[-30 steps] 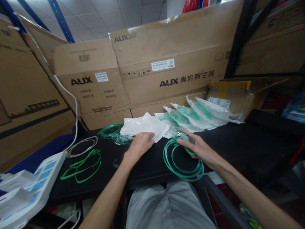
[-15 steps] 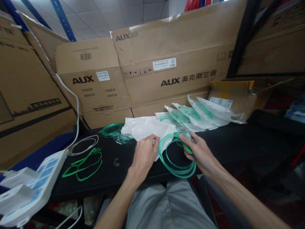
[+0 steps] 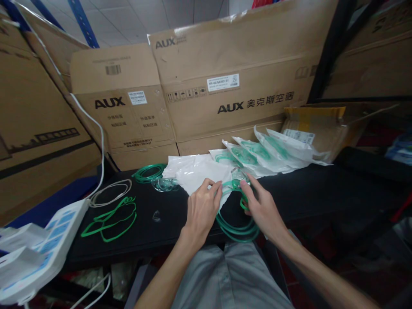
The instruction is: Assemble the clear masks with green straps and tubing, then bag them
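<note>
My left hand [image 3: 204,208] pinches the edge of a white plastic bag [image 3: 196,171] between thumb and fingers. Close beside it, my right hand [image 3: 262,206] is closed on a clear mask with green tubing, at the mouth of the bag. The coiled green tubing [image 3: 240,234] hangs below, between the hands, near the table's front edge. Part of the mask [image 3: 240,175] shows past my right fingertips, over the bag. Several white packets [image 3: 257,154] with green contents lie in an overlapping row behind my right hand.
On the black table [image 3: 174,231] are a green coil [image 3: 149,173], a clear mask [image 3: 165,184], a pale looped tube [image 3: 111,193] and a green strap [image 3: 117,219]. A white power strip [image 3: 54,240] lies at left. Cardboard boxes [image 3: 193,111] stand behind.
My right hand has moved left with the mask and tubing, bringing them over the bag. My left hand has shifted slightly right, and the tubing coil now hangs lower behind the bag's corner.
</note>
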Demonstrator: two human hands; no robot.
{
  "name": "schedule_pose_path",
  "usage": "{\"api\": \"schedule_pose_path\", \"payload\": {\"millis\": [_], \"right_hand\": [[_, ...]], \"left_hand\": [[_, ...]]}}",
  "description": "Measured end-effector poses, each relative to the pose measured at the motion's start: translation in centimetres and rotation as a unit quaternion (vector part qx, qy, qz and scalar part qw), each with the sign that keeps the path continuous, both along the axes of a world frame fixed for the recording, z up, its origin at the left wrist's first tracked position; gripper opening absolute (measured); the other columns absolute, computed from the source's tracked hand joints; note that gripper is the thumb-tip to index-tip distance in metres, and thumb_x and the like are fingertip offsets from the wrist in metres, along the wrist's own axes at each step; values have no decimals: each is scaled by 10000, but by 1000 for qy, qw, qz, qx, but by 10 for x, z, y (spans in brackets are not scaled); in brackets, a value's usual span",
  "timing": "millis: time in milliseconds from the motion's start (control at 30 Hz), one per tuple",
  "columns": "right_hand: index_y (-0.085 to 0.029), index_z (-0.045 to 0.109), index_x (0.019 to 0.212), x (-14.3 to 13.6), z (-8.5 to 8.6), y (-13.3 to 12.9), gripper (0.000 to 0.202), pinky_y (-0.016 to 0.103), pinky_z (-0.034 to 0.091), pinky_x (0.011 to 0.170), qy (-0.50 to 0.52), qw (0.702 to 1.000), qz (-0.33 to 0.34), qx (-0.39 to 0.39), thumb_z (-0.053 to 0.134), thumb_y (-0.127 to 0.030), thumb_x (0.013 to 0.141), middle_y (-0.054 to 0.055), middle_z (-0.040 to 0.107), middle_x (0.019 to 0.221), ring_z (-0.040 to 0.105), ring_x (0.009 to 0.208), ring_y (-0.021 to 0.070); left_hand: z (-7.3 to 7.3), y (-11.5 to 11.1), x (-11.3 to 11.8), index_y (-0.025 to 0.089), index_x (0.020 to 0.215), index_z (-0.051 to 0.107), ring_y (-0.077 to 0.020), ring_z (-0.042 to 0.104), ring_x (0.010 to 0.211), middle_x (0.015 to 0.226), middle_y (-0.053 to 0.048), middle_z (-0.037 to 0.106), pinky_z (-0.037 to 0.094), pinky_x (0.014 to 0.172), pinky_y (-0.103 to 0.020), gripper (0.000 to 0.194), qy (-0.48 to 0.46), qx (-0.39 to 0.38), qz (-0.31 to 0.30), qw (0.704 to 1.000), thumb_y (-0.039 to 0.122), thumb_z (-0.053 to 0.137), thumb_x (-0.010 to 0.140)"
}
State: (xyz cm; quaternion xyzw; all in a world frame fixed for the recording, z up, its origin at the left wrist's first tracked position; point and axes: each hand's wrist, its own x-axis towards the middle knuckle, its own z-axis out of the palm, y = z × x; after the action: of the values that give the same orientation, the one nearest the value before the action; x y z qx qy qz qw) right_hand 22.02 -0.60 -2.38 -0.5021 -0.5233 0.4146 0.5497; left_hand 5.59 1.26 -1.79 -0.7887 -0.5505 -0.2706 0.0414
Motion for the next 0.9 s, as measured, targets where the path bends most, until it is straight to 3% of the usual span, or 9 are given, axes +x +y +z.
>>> {"api": "schedule_pose_path", "payload": {"millis": [67, 167, 300, 433, 600, 733, 900], "right_hand": [[-204, 570, 1388, -1, -2, 0, 633, 359, 565, 769, -69, 995, -54, 56, 622, -558, 865, 107, 711, 1107, 675, 933, 272], [-193, 614, 1290, -4, -5, 0, 496, 423, 469, 1008, -158, 979, -64, 114, 643, -455, 870, 143, 670, 1265, 628, 1152, 317], [-188, 531, 1233, -4, -10, 2, 474, 422, 513, 889, -204, 971, -55, 113, 633, -461, 860, 138, 716, 1086, 693, 976, 301], [-169, 567, 1164, -2, -13, 5, 391, 404, 522, 822, -278, 948, -49, 144, 643, -411, 868, 129, 732, 996, 703, 897, 295], [-139, 635, 1191, -7, -11, 13, 329, 419, 528, 880, -328, 924, -26, 194, 613, -252, 883, 171, 730, 1097, 704, 997, 315], [-169, 703, 1188, -11, -6, 18, 332, 411, 523, 945, -265, 945, 16, 188, 602, -222, 875, 143, 734, 1168, 692, 1079, 305], [-149, 638, 1337, -5, -14, 16, 568, 455, 564, 920, -22, 997, 68, 34, 705, -386, 826, 118, 710, 1258, 712, 1020, 293]], "left_hand": [[-2, 1, 2, 259, 1192, 692, -160, 675, 872, 1072, -45, 676, 487, 767, -220, 331, -31, 14, -6, 999, 332, 405, 1046], [-4, 3, 4, 229, 1218, 682, -152, 671, 845, 1031, -45, 676, 495, 798, -226, 302, -83, 36, -16, 996, 276, 448, 1032], [-6, 6, 3, 207, 1259, 653, -139, 663, 799, 990, -37, 662, 507, 787, -231, 301, -128, 65, -29, 989, 231, 464, 1025], [-8, 5, 2, 232, 1280, 647, -129, 657, 784, 975, -25, 653, 505, 748, -218, 303, -123, 92, -32, 988, 235, 485, 1023], [-11, 2, 1, 273, 1328, 617, -134, 652, 823, 993, -20, 646, 512, 738, -216, 333, -75, 108, -97, 987, 242, 487, 1024], [-11, 3, 1, 250, 1323, 624, -147, 650, 869, 994, -32, 635, 525, 798, -241, 331, -91, 96, -136, 982, 250, 479, 1026], [-9, 6, 0, 227, 1263, 670, -142, 631, 832, 945, -26, 618, 516, 805, -256, 298, -159, 56, -139, 976, 239, 501, 1017]]}}
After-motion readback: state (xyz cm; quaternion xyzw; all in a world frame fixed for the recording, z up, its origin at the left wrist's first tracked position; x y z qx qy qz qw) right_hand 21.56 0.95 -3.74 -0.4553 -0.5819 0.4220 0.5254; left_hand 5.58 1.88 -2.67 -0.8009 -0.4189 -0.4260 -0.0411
